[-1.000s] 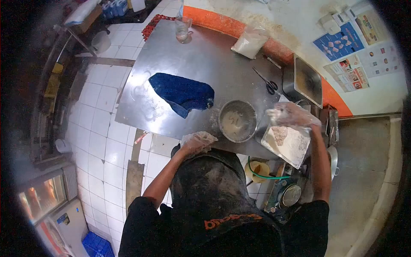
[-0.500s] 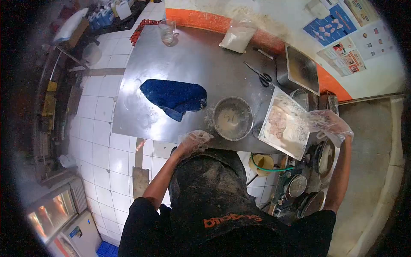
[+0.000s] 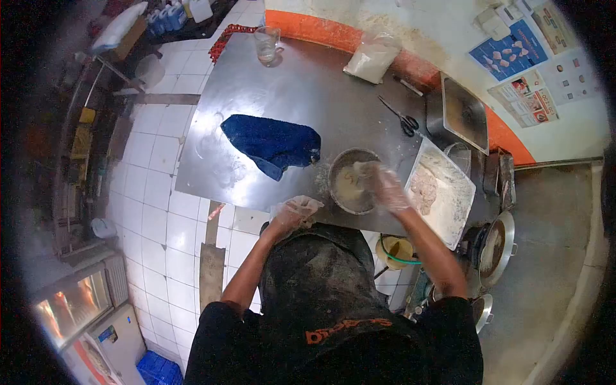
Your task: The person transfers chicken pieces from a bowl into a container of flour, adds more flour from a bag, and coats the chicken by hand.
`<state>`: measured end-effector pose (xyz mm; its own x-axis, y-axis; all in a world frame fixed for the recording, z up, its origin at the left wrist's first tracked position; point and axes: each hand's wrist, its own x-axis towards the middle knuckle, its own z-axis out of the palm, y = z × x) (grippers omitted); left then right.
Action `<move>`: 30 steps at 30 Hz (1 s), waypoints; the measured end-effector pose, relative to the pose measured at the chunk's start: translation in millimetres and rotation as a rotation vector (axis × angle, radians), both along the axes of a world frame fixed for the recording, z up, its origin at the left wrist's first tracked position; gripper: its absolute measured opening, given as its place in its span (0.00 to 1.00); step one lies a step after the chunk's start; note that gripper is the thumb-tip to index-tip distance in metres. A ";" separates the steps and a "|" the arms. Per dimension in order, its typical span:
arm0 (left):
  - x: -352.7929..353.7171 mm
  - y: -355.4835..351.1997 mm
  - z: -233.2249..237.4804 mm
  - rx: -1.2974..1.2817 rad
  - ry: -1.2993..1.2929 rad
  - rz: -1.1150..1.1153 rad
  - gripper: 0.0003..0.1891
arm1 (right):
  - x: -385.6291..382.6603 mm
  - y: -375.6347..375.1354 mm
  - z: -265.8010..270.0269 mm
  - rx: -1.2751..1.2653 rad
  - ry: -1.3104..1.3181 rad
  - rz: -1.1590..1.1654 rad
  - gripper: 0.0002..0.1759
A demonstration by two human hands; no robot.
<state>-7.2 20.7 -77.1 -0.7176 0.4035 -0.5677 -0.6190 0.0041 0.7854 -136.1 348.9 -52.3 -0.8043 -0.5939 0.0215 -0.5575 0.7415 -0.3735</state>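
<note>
My right hand, in a clear plastic glove, reaches over the right side of a round metal bowl with cloudy liquid in it. Motion smears its fingers, so I cannot tell what they hold. At the front table edge rests my left hand, also gloved, its fingers curled in and nothing showing in them. To the right of the bowl stands a white tray of flour, with pale floured pieces of raw meat lying in it.
A blue towel lies left of the bowl on the steel table. Behind are scissors, a bag of white powder, a clear jug and a deep metal pan. Pans stand at the lower right.
My right hand has moved left from the flour tray's far side to over the bowl. My left hand has stayed at the table edge. The whole view has shifted slightly.
</note>
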 end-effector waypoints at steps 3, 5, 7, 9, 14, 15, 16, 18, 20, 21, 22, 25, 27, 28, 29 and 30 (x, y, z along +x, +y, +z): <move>17.4 -7.2 -45.3 0.342 -0.102 0.207 0.22 | -11.8 -13.4 -112.0 -0.317 -0.237 -0.046 0.25; 15.4 -11.7 -46.7 -0.170 0.497 0.012 0.21 | -9.0 -22.3 -118.4 -0.539 -0.351 -0.076 0.24; 19.2 -20.1 -74.9 -0.688 1.088 -0.205 0.20 | 3.2 -29.8 -75.2 -0.063 0.172 0.198 0.20; 29.5 -26.8 -147.9 -0.755 1.273 -0.217 0.21 | -6.6 -24.2 -121.2 -0.296 -0.001 0.136 0.19; 8.4 -13.5 -18.5 -0.105 0.144 -0.045 0.24 | -5.8 -41.1 -85.7 0.159 -0.017 0.125 0.19; 5.0 -11.9 -2.6 -0.022 0.005 0.045 0.25 | -7.5 -29.6 -117.6 0.070 -0.198 -0.072 0.19; 3.8 -12.3 -28.0 -0.023 0.008 0.044 0.25 | -9.5 -21.1 -134.1 -0.022 -0.379 -0.261 0.20; 13.2 -12.9 -105.2 -0.602 0.943 -0.280 0.24 | 1.2 -14.9 -69.1 -0.065 -0.339 -0.271 0.20; 17.1 -14.7 -113.0 -0.571 0.938 -0.221 0.22 | 14.8 22.0 -19.7 -0.324 -0.358 -0.350 0.21; 16.0 -15.0 -102.5 -0.495 0.829 -0.193 0.21 | 20.2 43.6 -5.7 -0.543 -0.418 -0.420 0.20; 14.7 -15.7 -89.7 -0.411 0.704 -0.161 0.21 | 24.9 28.7 82.6 -0.553 -0.369 -0.355 0.20; 7.1 -14.2 -45.5 -0.197 0.355 -0.069 0.19 | 34.3 17.6 243.0 -0.440 -0.182 -0.439 0.20; 2.6 -10.7 -24.8 -0.074 0.198 0.002 0.18 | 38.2 33.1 275.8 -0.181 0.102 -0.707 0.19; 0.7 -8.7 -15.6 -0.008 0.134 0.048 0.17 | 38.9 37.3 273.2 -0.180 0.109 -0.716 0.19; -0.2 -7.1 -10.1 0.051 0.083 0.097 0.17 | 37.9 42.2 263.2 -0.394 0.124 -0.817 0.17; -2.0 -5.0 -9.3 0.093 0.052 0.132 0.17 | 37.4 48.4 248.9 -0.610 0.138 -0.910 0.16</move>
<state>-9.2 15.8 -86.4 -0.7952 0.3528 -0.4931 -0.5681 -0.1493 0.8093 -98.8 397.3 196.6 -0.9034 0.3601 0.2329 0.0381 0.6084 -0.7927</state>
